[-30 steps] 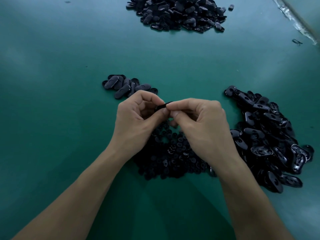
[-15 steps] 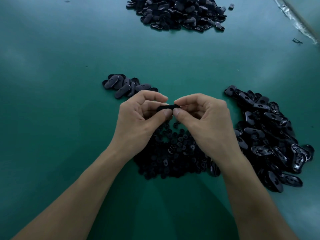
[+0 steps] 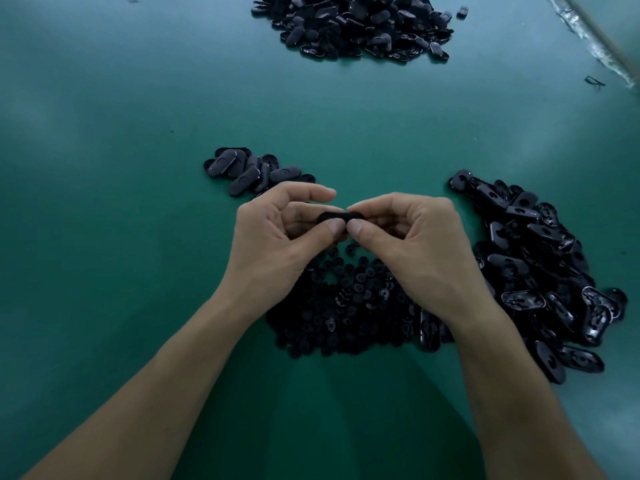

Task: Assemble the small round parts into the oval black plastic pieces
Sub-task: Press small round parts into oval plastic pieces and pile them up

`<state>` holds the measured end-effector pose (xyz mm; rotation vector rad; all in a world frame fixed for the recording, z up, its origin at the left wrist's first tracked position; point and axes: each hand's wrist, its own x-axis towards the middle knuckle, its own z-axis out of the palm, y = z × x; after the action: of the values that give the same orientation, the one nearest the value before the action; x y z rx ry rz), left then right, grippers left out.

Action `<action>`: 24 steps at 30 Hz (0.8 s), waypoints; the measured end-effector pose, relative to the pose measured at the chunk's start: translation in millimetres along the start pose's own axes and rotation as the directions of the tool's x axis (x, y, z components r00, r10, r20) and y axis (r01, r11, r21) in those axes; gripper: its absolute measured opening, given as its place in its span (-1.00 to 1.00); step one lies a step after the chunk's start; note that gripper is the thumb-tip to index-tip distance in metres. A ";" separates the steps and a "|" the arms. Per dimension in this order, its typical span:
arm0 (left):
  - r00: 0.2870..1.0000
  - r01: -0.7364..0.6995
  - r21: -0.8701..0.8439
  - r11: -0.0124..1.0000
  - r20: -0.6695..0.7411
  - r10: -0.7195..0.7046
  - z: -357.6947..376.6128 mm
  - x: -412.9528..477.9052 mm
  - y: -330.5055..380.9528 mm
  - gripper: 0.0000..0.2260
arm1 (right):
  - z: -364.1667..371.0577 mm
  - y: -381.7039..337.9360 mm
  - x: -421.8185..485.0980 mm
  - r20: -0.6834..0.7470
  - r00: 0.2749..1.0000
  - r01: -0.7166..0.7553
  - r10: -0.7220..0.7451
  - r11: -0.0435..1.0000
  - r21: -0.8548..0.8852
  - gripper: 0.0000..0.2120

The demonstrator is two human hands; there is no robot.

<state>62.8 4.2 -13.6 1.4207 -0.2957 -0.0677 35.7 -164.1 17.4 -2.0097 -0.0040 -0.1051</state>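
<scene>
One oval black plastic piece (image 3: pixel 341 216) is held level between both hands above the middle of the green table. My left hand (image 3: pixel 280 237) pinches its left end with thumb and curled fingers. My right hand (image 3: pixel 412 240) pinches its right end the same way. The two thumb tips meet in front of the piece and hide its lower edge. Whether a small round part sits in it I cannot tell. Under my hands lies a heap of small round parts (image 3: pixel 349 306).
A pile of open oval pieces (image 3: pixel 543 268) lies to the right. A small cluster of oval pieces (image 3: pixel 249 171) sits left of my hands. A large heap of oval pieces (image 3: pixel 360 26) lies at the far edge of the green table (image 3: pixel 121 168).
The oval piece has turned from tilted to level between my fingers. My right thumb and fingers have slid a little to the right along it.
</scene>
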 end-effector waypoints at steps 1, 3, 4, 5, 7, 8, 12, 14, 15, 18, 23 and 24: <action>1.000 0.003 -0.002 1.000 -0.007 -0.003 -0.1 0.1 -0.4 -0.76 | -0.3 0.1 0.1 0.004 1.000 -0.003 0.003 1.000 0.003 -0.90; 1.000 0.014 -0.003 1.000 -0.020 -0.014 -0.5 0.3 -1.2 -0.76 | -0.5 0.0 0.1 -0.002 1.000 -0.007 0.007 1.000 0.011 -0.91; 1.000 0.019 -0.006 1.000 -0.024 -0.019 -0.8 0.6 -1.7 -0.76 | -0.2 -0.1 0.0 -0.010 1.000 -0.008 0.008 1.000 0.014 -0.91; 0.999 0.022 -0.008 1.000 -0.026 -0.022 -1.0 1.0 -2.1 -0.77 | 0.5 -0.3 -0.2 -0.018 1.000 -0.008 0.008 1.000 0.015 -0.91; 0.999 0.029 -0.006 1.000 -0.029 -0.029 -1.5 2.1 -2.8 -0.78 | 2.8 -1.2 -0.8 -0.031 1.000 -0.007 0.007 1.000 0.008 -0.89; 0.999 0.032 -0.010 0.999 -0.028 -0.032 -1.9 2.5 -3.0 -0.78 | 4.2 -1.7 -1.3 -0.037 0.999 -0.005 0.006 1.000 0.005 -0.88; 0.999 0.034 -0.020 0.999 -0.016 -0.034 -2.3 2.7 -2.8 -0.77 | 8.0 -3.5 -2.6 -0.069 0.998 -0.001 0.002 1.000 0.008 -0.84; 0.999 0.035 -0.021 0.999 -0.014 -0.035 -2.2 2.8 -2.3 -0.75 | 10.5 -4.3 -3.2 -0.090 0.996 -0.001 0.001 1.000 0.000 -0.83; 0.999 0.036 -0.023 0.999 -0.017 -0.037 -2.1 2.8 -1.9 -0.75 | 11.3 -4.9 -3.4 -0.099 0.995 0.000 -0.001 1.000 -0.003 -0.82; 0.999 0.040 -0.036 0.999 -0.034 -0.041 -1.9 2.2 -0.5 -0.77 | 10.4 -5.9 -3.6 -0.103 0.995 0.008 -0.009 1.000 -0.013 -0.83; 0.997 0.028 -0.043 0.999 -0.074 -0.031 -1.6 1.1 0.3 -0.74 | 4.4 -5.9 -2.4 -0.022 1.000 0.012 -0.013 1.000 -0.010 -0.88; 0.996 0.026 -0.048 0.999 -0.078 -0.029 -1.6 1.1 0.1 -0.74 | 3.9 -5.9 -2.4 -0.015 1.000 0.013 -0.013 1.000 -0.014 -0.87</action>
<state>64.2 5.6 -13.6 1.3777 -0.2082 -0.0406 33.3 -158.0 20.9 -2.0229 -0.0071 -0.1285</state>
